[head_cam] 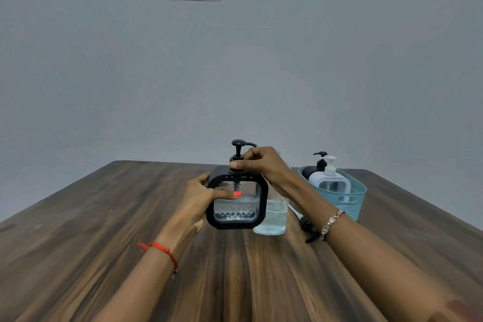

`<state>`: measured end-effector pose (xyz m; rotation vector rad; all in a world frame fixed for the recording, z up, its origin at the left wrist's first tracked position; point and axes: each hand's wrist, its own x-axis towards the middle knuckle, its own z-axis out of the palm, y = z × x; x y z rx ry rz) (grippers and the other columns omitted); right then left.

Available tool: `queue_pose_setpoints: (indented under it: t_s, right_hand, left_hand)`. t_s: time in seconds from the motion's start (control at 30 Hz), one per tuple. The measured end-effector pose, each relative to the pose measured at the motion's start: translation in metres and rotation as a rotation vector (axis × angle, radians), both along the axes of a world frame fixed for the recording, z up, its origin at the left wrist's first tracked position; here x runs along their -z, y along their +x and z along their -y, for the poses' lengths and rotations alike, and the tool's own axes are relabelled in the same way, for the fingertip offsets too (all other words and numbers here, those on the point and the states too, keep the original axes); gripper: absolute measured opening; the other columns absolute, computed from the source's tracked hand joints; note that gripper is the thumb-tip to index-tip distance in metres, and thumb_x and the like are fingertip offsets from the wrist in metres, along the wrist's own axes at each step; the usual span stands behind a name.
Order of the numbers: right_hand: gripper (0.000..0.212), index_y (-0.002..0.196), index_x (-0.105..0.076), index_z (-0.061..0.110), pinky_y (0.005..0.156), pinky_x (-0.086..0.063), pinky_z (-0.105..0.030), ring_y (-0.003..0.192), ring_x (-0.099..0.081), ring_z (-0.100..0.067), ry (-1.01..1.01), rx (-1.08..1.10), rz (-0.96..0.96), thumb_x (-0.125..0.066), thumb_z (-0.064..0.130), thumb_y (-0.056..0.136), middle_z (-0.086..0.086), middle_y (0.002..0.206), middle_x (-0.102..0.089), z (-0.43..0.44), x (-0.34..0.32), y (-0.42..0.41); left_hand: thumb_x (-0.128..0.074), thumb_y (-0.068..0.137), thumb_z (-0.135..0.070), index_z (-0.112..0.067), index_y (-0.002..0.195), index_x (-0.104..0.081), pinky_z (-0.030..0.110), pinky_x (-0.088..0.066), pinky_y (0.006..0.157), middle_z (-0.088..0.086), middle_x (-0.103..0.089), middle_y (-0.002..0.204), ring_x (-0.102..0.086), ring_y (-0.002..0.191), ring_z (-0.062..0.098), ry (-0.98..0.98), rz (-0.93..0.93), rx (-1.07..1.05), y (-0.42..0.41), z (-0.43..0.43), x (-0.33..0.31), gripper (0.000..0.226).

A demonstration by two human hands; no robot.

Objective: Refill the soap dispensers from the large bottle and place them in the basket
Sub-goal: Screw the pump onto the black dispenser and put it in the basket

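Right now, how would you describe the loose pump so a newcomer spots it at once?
On the wooden table, look between the clear bottle and the teal basket. A black pump lies there on its side; unlike the other pumps, it is screwed onto no dispenser.

- Left wrist: a thin red thread [163,249] is tied round it, with a short loose end sticking out on the outer side.
- A small dark knot or bead hangs from the thread on the near side; which it is cannot be told.
- Left hand [201,196]: the thumbnail [237,194] is painted bright orange-red.
- Right wrist: a slim metal chain bracelet [330,222], pinkish-gold in tone, is set with pale oval stones spaced along its links.
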<state>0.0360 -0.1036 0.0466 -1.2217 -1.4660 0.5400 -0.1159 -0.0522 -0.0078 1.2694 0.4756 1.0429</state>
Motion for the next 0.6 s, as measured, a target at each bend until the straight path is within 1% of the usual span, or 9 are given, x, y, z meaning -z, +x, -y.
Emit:
queue_pose_setpoints:
  t_s: [0.07,0.13,0.2,0.23,0.3,0.37,0.43,0.53,0.6]
  right_hand:
    - [0.022,0.057,-0.062,0.022,0.069,-0.051,-0.022,0.072,-0.065,-0.012,0.001,-0.035,-0.004,-0.081,0.016,0.067,0.005,0.071,-0.068,-0.002,0.001,0.0]
    - [0.01,0.074,-0.071,0.022,0.078,-0.052,-0.025,0.08,-0.067,-0.014,-0.022,-0.111,-0.006,-0.078,0.016,0.07,0.005,0.08,-0.071,0.0,-0.001,0.001]
    - [0.016,0.091,-0.072,0.015,0.086,-0.053,-0.024,0.092,-0.068,-0.014,-0.062,-0.193,-0.007,-0.072,0.011,0.076,0.004,0.091,-0.073,0.002,-0.003,0.006]
    - [0.018,0.095,-0.072,0.012,0.088,-0.052,-0.023,0.095,-0.067,-0.015,-0.085,-0.228,-0.025,-0.068,0.006,0.078,0.002,0.093,-0.074,0.003,-0.003,0.008]
    - [0.018,0.091,-0.072,0.012,0.089,-0.052,-0.026,0.093,-0.067,-0.018,-0.087,-0.229,-0.05,-0.067,0.002,0.078,-0.002,0.09,-0.074,0.005,-0.002,0.01]
    - [0.012,0.074,-0.074,0.017,0.076,-0.054,-0.023,0.076,-0.068,-0.014,-0.043,-0.109,-0.042,-0.076,0.006,0.07,0.001,0.075,-0.073,0.007,0.0,0.006]
    - [0.025,0.055,-0.062,0.02,0.054,-0.049,-0.014,0.056,-0.064,-0.004,0.039,0.061,-0.032,-0.085,0.012,0.059,0.011,0.055,-0.066,0.006,0.005,-0.001]
    - [0.045,0.054,-0.044,0.017,0.042,-0.041,-0.008,0.045,-0.057,0.008,0.124,0.229,-0.002,-0.089,0.019,0.054,0.014,0.042,-0.055,0.002,0.013,-0.009]
    - [0.043,0.058,-0.046,0.016,0.044,-0.042,-0.009,0.047,-0.056,0.008,0.127,0.248,0.036,-0.089,0.023,0.055,0.012,0.049,-0.055,0.003,0.013,-0.01]
  left_hand:
    - [-0.083,0.025,-0.002,-0.005,0.092,-0.065,0.026,-0.055,0.052,0.005,-0.075,0.074,-0.073,0.068,0.021,0.004,0.006,0.016,0.001,0.002,-0.001,0.07]
    - [-0.083,0.025,-0.001,-0.004,0.091,-0.065,0.027,-0.056,0.052,0.005,-0.075,0.074,-0.073,0.067,0.021,0.004,0.009,0.022,0.001,0.003,-0.001,0.069]
    - [-0.082,0.027,0.001,-0.003,0.09,-0.065,0.026,-0.055,0.051,0.006,-0.075,0.072,-0.072,0.066,0.021,-0.003,0.013,0.024,0.0,0.003,-0.002,0.066]
    - [-0.082,0.028,0.002,-0.003,0.09,-0.065,0.026,-0.055,0.051,0.006,-0.075,0.072,-0.072,0.066,0.021,-0.005,0.012,0.025,0.001,0.003,-0.002,0.065]
    - [-0.082,0.029,0.004,-0.003,0.09,-0.065,0.027,-0.055,0.05,0.005,-0.075,0.072,-0.072,0.066,0.021,0.0,0.004,0.019,0.002,0.005,-0.002,0.063]
    - [-0.082,0.033,0.008,-0.004,0.088,-0.065,0.027,-0.055,0.05,0.005,-0.075,0.071,-0.072,0.065,0.021,0.005,0.002,-0.005,0.004,0.006,-0.001,0.059]
    - [-0.081,0.042,0.014,-0.006,0.088,-0.065,0.03,-0.056,0.054,0.007,-0.075,0.076,-0.072,0.069,0.023,0.006,-0.011,-0.043,0.007,0.007,0.001,0.053]
    - [-0.08,0.047,0.016,-0.002,0.092,-0.065,0.036,-0.058,0.063,0.014,-0.073,0.086,-0.072,0.076,0.03,-0.008,-0.008,-0.065,0.011,0.011,0.003,0.051]
    - [-0.081,0.047,0.016,-0.002,0.093,-0.065,0.034,-0.058,0.06,0.014,-0.073,0.085,-0.072,0.075,0.028,-0.013,-0.009,-0.07,0.011,0.012,0.003,0.052]
